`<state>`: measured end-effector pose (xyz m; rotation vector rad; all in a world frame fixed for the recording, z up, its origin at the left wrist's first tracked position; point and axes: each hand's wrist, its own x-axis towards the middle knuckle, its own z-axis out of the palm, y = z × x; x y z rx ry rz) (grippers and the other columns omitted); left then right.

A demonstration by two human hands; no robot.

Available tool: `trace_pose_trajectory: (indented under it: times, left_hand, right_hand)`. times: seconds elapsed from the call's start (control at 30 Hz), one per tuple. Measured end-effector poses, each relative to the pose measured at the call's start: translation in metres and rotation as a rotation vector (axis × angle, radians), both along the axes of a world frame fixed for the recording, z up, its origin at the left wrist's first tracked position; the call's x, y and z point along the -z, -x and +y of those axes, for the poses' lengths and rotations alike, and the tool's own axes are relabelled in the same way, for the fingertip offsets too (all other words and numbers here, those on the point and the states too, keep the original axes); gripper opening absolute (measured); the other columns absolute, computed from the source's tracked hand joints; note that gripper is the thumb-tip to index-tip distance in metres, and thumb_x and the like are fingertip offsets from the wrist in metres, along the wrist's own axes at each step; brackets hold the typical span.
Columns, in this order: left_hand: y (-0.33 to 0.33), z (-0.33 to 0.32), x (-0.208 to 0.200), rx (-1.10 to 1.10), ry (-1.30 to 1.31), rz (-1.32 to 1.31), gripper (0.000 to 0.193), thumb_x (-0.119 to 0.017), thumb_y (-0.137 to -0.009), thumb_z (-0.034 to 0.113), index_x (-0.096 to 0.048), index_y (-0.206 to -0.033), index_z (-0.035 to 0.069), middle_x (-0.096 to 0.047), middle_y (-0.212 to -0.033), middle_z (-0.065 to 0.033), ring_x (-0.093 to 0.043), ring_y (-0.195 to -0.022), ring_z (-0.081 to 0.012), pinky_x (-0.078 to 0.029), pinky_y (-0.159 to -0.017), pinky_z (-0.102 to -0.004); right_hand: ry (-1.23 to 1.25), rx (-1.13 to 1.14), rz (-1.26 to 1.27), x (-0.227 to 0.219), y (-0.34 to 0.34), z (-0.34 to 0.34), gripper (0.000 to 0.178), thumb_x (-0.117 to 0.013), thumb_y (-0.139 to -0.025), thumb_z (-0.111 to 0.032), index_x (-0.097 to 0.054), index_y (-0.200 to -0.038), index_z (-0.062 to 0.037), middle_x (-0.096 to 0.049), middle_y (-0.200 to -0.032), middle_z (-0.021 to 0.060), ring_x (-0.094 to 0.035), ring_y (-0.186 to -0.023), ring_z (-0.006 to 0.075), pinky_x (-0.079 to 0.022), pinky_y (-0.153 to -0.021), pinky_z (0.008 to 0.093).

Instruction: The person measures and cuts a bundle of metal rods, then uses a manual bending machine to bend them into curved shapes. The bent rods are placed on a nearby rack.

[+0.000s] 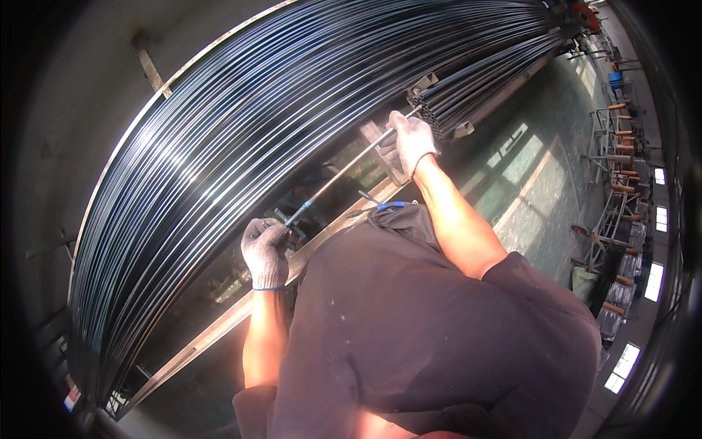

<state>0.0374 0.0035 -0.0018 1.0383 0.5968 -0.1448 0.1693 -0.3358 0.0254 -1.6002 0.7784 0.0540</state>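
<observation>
A thin metal rod (342, 174) runs slantwise between my two gloved hands, its near part bluish and its far part bare and shiny. My left hand (265, 245), in a pale knit glove, is closed around the near end, beside a small dark crosspiece. My right hand (413, 139), gloved too, grips the rod close to its far end, with the fingers partly hidden. Just beyond that hand lie the ends of a bundle of dark tubes (426, 110), held between metal brackets. Long, shiny dark rods or tubes (219, 157) fill the rack ahead of both hands.
A pale metal rail (208, 338) crosses between my body and the rack. Upright bracket pieces (463, 130) stick out near my right hand. Green floor (537, 183) stretches to the right, with stands bearing orange rollers (623, 188) farther off.
</observation>
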Motion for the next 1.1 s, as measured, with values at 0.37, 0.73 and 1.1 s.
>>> trace_pose_trajectory:
  times: [0.37,0.73,1.1]
  left_hand:
    - [0.012,0.0,0.004,-0.003,0.047,-0.018,0.022,-0.074,-0.083,-0.009,-0.058,-0.077,0.006,-0.066,-0.086,-0.0076,-0.057,-0.072,-0.0139,-0.046,-0.062,-0.0271]
    - [0.003,-0.006,-0.017,-0.013,0.039,-0.019,0.023,-0.073,-0.083,-0.01,-0.056,-0.078,0.004,-0.067,-0.087,-0.0106,-0.061,-0.068,-0.0181,-0.053,-0.061,-0.0308]
    - [0.002,-0.005,-0.012,-0.036,0.048,-0.07,0.022,-0.073,-0.084,-0.01,-0.058,-0.079,0.005,-0.067,-0.09,-0.0105,-0.059,-0.065,-0.0171,-0.051,-0.057,-0.0309]
  right_hand:
    - [0.034,0.017,-0.038,-0.006,0.004,0.007,0.039,-0.067,-0.105,-0.036,-0.071,-0.1,0.0029,-0.076,-0.078,0.0182,-0.071,-0.054,0.024,-0.055,-0.048,0.0352]
    - [0.066,0.082,-0.016,0.0,0.0,0.013,0.037,-0.068,-0.103,-0.037,-0.072,-0.104,0.0001,-0.071,-0.076,0.0135,-0.067,-0.052,0.0207,-0.053,-0.048,0.0344]
    - [0.27,-0.037,-0.118,0.025,-0.011,-0.009,0.044,-0.069,-0.106,-0.043,-0.074,-0.103,0.0007,-0.074,-0.087,0.0128,-0.074,-0.061,0.025,-0.057,-0.05,0.035]
